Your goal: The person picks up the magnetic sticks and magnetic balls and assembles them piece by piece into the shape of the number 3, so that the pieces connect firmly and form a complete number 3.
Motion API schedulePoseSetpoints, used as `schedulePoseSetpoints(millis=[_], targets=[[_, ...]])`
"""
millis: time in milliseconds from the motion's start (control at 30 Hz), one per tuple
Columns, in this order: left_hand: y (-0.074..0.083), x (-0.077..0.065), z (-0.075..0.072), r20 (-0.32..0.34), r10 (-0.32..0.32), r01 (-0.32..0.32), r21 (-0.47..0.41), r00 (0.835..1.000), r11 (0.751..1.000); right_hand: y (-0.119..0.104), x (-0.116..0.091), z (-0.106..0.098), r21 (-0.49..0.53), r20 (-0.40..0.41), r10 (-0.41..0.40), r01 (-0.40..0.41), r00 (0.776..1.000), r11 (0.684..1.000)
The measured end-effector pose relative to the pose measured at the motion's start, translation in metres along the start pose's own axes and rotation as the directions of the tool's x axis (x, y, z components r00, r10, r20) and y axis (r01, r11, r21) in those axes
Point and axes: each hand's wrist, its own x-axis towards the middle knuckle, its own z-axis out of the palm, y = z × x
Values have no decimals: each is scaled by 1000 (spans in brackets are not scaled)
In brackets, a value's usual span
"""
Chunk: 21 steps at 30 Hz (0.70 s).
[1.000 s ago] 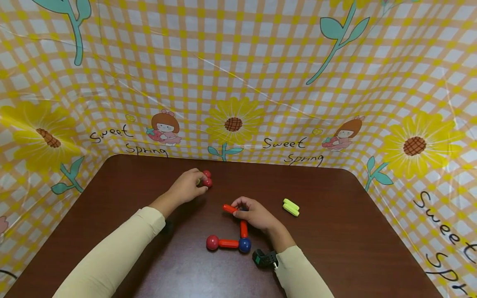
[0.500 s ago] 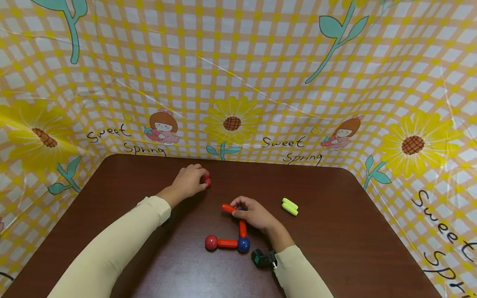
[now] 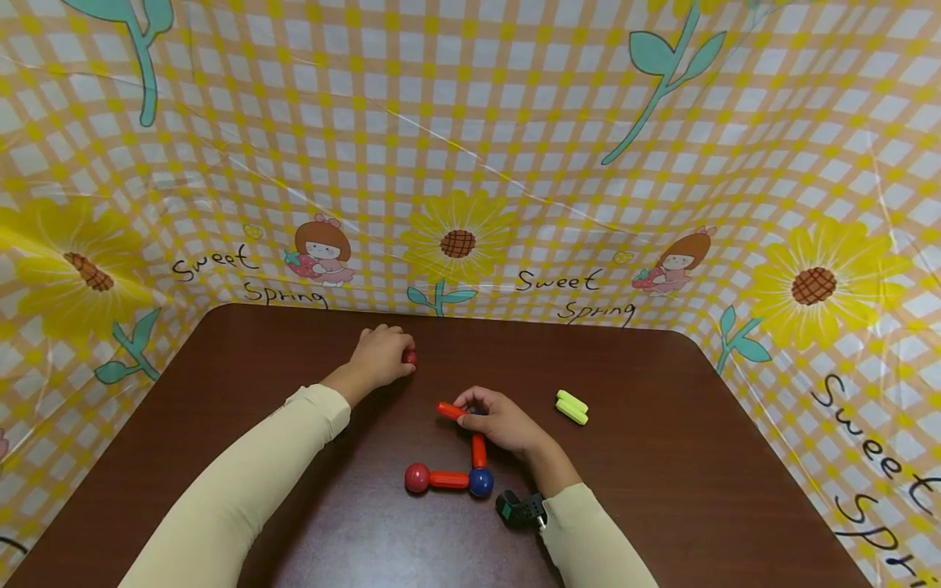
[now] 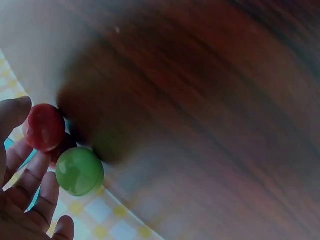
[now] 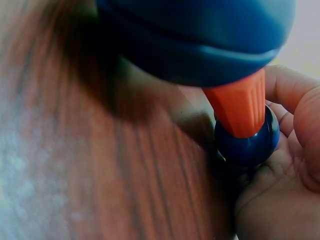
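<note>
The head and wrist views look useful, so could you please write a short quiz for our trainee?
1. In the head view, what flanks the lowest red stick?
A) two blue balls
B) a glossy red ball and a glossy blue ball
C) two green balls

2. True or false: the right hand holds a yellow-green stick.

3. In the left wrist view, what colour is the third glossy ball beside two red balls?

Key: 1. B; 2. False, it holds the topmost red stick; 3. Green.
</note>
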Motion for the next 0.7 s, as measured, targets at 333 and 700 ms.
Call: schedulePoseSetpoints(millis=[333,700], targets=[[3,1,5,-9,44,-44,15,999,999,1,1,1,12,-1,-11,11,1000,1000],[0,-13,4,-124,86,-123,-327,989,937,2,0,0,5,-5,-1,1,1000,1000]])
